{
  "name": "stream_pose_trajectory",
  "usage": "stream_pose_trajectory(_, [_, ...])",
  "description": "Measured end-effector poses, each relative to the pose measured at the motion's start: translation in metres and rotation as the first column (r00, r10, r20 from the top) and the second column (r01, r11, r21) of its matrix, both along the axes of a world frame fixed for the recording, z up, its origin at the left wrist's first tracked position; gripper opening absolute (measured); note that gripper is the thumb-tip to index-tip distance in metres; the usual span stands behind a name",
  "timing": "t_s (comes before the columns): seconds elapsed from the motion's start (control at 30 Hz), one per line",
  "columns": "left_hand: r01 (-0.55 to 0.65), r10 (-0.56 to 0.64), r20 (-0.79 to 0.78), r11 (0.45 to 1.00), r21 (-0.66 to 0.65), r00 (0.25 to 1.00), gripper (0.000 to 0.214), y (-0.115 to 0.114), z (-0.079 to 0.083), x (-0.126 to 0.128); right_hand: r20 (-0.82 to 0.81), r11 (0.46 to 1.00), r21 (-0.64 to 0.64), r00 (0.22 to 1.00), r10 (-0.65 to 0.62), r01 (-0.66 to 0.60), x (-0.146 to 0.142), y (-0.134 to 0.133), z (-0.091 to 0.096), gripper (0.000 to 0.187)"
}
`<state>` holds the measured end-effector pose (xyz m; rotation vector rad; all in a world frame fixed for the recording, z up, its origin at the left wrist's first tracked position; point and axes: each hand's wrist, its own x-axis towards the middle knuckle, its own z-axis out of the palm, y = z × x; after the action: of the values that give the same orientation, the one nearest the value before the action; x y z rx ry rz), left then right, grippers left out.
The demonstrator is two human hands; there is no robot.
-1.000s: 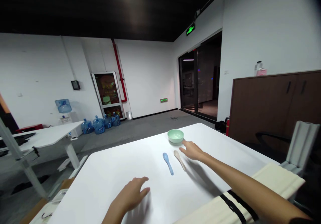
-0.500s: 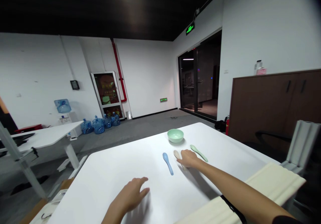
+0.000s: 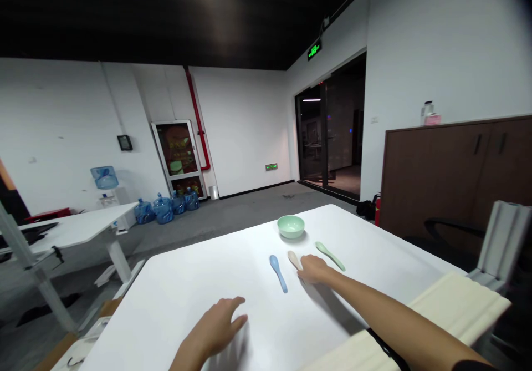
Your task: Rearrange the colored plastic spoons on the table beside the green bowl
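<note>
My right hand [image 3: 313,270] is closed over the handle of a beige spoon [image 3: 293,258] lying on the white table. The spoon's bowl shows past my fingers; its handle is hidden beneath them. To the left of that hand lies a blue spoon [image 3: 278,274], and to the right a light green spoon [image 3: 330,255]. Behind the spoons stands a mint green bowl [image 3: 291,227]. Nearer to me, my left hand [image 3: 222,324] is open and holds nothing, thumb and forefinger apart, to the left of the blue spoon's lower end.
The white table [image 3: 174,293] spans the foreground. A folded cream cloth [image 3: 461,304] lies at its right edge under my right forearm, with a grey metal post [image 3: 505,243] beyond. Another desk [image 3: 91,224] stands to the left. A brown cabinet [image 3: 436,177] is at the right.
My right hand has shifted slightly, with its fingers drawn closer together around the beige spoon's handle. My left hand, the bowl and the other spoons stay where they were.
</note>
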<state>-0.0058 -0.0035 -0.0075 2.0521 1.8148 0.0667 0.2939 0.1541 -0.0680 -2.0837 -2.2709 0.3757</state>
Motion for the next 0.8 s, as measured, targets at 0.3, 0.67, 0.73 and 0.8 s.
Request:
stream_pose_trajectory(0.3, [-0.011, 0.011, 0.005, 1.000, -0.009, 1.000, 0.056, -0.001, 0.002, -0.001, -0.031, 0.999, -0.029, 0.999, 0.017, -0.018, 0.001, 0.002, -0.003, 0.037])
stream_pose_trajectory(0.67, [-0.006, 0.006, -0.006, 1.000, -0.002, 1.000, 0.056, 0.001, 0.001, -0.001, -0.031, 0.999, -0.008, 0.999, 0.032, -0.032, 0.002, -0.001, 0.007, 0.032])
stream_pose_trajectory(0.73, [-0.011, 0.011, -0.007, 1.000, -0.010, 1.000, 0.056, 0.000, 0.001, -0.001, -0.036, 1.000, -0.008, 0.999, 0.025, -0.025, 0.002, -0.001, 0.007, 0.033])
stream_pose_trajectory(0.8, [-0.016, 0.016, -0.008, 1.000, -0.018, 1.000, 0.056, 0.000, 0.002, 0.000, -0.048, 1.000, -0.015, 0.999, 0.014, -0.014, 0.001, -0.001, 0.007, 0.035])
